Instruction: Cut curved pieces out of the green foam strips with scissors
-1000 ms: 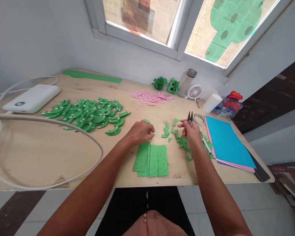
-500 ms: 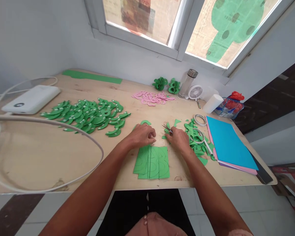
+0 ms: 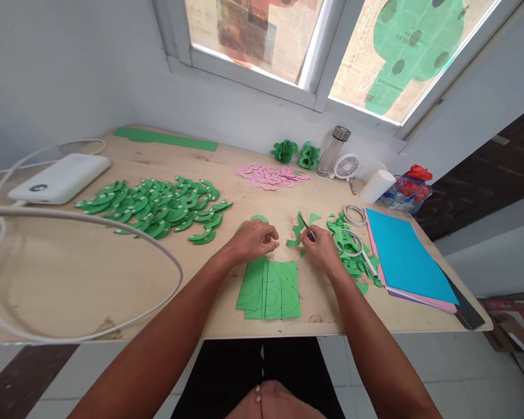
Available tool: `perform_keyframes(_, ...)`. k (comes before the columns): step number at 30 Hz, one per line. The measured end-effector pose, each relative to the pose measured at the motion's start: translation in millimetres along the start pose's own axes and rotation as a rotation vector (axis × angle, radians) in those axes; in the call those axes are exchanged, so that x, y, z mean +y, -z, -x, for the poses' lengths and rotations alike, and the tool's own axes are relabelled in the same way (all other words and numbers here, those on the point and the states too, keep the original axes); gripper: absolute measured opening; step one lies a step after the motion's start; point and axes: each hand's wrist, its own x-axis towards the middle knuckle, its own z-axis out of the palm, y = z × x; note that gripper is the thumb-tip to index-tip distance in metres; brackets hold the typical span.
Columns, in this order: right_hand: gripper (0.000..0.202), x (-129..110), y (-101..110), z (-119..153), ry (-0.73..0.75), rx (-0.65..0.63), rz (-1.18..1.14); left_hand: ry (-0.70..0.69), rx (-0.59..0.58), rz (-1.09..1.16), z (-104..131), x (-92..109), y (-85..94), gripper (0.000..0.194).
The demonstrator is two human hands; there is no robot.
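Observation:
My right hand (image 3: pixel 321 247) is closed on small scissors (image 3: pixel 307 228), whose blades point up and to the left over green paper scraps (image 3: pixel 293 241). To its left, my left hand (image 3: pixel 255 240) rests with curled fingers beside a curved green paper piece (image 3: pixel 259 218); what its fingertips hold, if anything, is hidden. Just below the hands lie green paper sheets (image 3: pixel 273 291) with drawn curves and dark lines. A large pile of curved green cutouts with white marks (image 3: pixel 157 206) spreads to the left.
Right of my right hand are green offcuts with a magnifying glass (image 3: pixel 372 263), a tape roll (image 3: pixel 355 215) and blue paper (image 3: pixel 408 256). Behind stand pink cutouts (image 3: pixel 268 176), a bottle (image 3: pixel 333 151) and a small fan (image 3: pixel 346 166). A white cable (image 3: pixel 174 256) loops at left.
My right hand has shifted slightly right with the scissors, whose blades now look closer together and point more upward. The green scraps beside them have moved. My left hand is nearly still.

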Motion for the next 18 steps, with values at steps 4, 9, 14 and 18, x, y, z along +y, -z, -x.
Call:
perform_keyframes(4,0.021,-2.1,-8.8,1.7,0.020,-0.014,-0.219,0.020,0.040,0.122,-0.1,0.8,-4.1,0.027)
perform_keyframes(9,0.024,-13.0,-18.1,2.9,0.019,-0.030,-0.403,0.017,0.048,0.173,-0.9,-0.5,-5.2,0.033)
perform_keyframes(14,0.022,-13.2,-5.3,-1.2,-0.012,0.045,-0.429,0.038,0.068,0.078,-0.7,0.7,-0.3,0.017)
perform_keyframes(18,0.014,-1.1,22.6,-2.7,-0.084,0.271,0.115,0.034,0.098,0.020,-0.1,-0.3,8.5,0.014)
